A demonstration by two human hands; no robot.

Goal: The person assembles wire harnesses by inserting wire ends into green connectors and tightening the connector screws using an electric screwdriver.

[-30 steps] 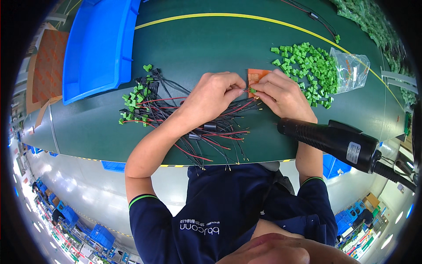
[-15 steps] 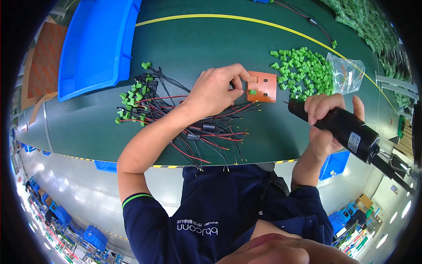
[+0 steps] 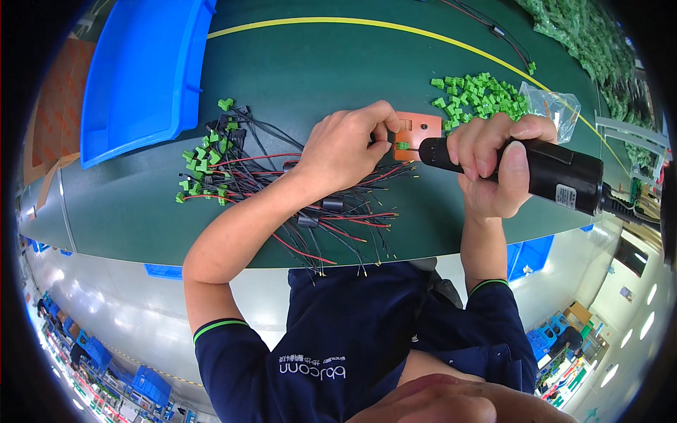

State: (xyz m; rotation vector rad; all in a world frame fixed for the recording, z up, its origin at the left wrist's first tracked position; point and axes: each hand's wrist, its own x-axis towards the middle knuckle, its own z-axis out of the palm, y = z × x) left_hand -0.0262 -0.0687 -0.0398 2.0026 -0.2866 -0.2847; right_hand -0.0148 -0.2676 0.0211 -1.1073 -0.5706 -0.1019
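My left hand [image 3: 356, 141] is closed in a pinch at the left edge of a small orange fixture block [image 3: 427, 125], on a thin wire that its fingers mostly hide. A green terminal connector [image 3: 403, 146] sits in the block beside those fingertips. Wrapped in my right hand [image 3: 497, 162] is a black electric screwdriver [image 3: 560, 176], held nearly level. Its thin bit points left and reaches the connector; exact contact is too small to tell. Below and left of my left hand lies a heap of black and red cables [image 3: 317, 211], several with green connectors [image 3: 208, 155] on their ends.
Loose green connectors [image 3: 479, 95] are piled beyond the screwdriver, next to a clear plastic bag [image 3: 553, 109]. A blue bin [image 3: 141, 77] stands at the far left by a cardboard box [image 3: 60, 106]. Another cable [image 3: 497, 32] lies at the far right, near green packed bags [image 3: 585, 42].
My right hand has brought the screwdriver left and over the fixture's right side, its bit now at the green connector. My left hand keeps its pinch at the block.
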